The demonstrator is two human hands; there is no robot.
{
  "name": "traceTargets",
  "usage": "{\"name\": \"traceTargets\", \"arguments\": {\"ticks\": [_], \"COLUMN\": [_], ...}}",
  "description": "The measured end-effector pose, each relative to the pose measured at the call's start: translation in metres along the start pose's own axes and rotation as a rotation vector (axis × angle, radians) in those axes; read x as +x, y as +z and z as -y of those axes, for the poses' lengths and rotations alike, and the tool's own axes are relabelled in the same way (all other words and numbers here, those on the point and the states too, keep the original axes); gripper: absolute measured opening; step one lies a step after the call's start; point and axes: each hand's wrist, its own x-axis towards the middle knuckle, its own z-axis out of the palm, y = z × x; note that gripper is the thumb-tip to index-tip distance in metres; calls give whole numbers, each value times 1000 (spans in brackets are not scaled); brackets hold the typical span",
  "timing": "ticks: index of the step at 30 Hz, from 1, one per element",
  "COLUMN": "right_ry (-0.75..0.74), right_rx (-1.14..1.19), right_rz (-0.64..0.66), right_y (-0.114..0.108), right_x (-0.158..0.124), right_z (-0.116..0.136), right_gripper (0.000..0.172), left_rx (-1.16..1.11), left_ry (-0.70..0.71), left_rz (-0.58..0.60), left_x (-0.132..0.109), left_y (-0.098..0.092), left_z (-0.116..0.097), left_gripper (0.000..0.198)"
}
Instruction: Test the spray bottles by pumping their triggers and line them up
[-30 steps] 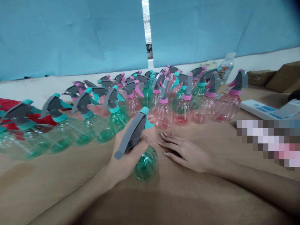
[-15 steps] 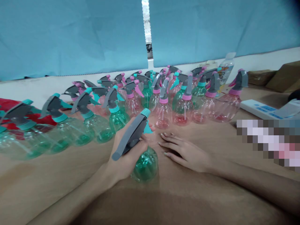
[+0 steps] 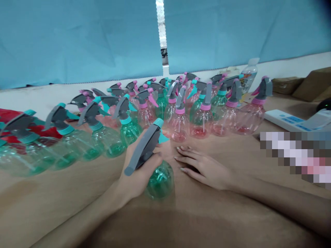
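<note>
My left hand (image 3: 139, 168) is wrapped round the neck of a green spray bottle (image 3: 159, 181) with a grey and teal trigger head (image 3: 144, 146). The bottle stands on the brown table surface (image 3: 64, 203), tilted a little toward me. My right hand (image 3: 204, 167) lies flat on the table just right of the bottle, fingers stretched out and apart, holding nothing.
Several green spray bottles (image 3: 103, 137) stand in a row to the left, and several pink ones (image 3: 207, 119) crowd the back. A white device with blue buttons (image 3: 287, 120) lies at the right, near cardboard boxes (image 3: 310, 84). A blue curtain (image 3: 77, 38) hangs behind; red cloth (image 3: 10, 115) lies far left.
The green bottle in my left hand has rocked slightly, its trigger head tipping a little. My right hand has stayed flat in place.
</note>
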Motion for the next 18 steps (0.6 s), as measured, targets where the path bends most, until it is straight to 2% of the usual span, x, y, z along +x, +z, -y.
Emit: {"name": "traceTargets", "arguments": {"ticks": [7,13,18], "right_ry": [-16,-30,-39], "right_rx": [24,18,34], "right_rz": [-16,-25,-80], "right_y": [1,1,-3], "right_x": [0,0,0], "right_z": [-2,-1,3], "right_gripper": [47,46,38], "left_rx": [9,62,104], "left_ry": [-56,-58,-22], "left_rz": [-23,-22,-42], "left_x": [2,0,2], "left_y": [6,6,7], "left_z": [-4,-4,-7], "left_gripper": [33,25,16]}}
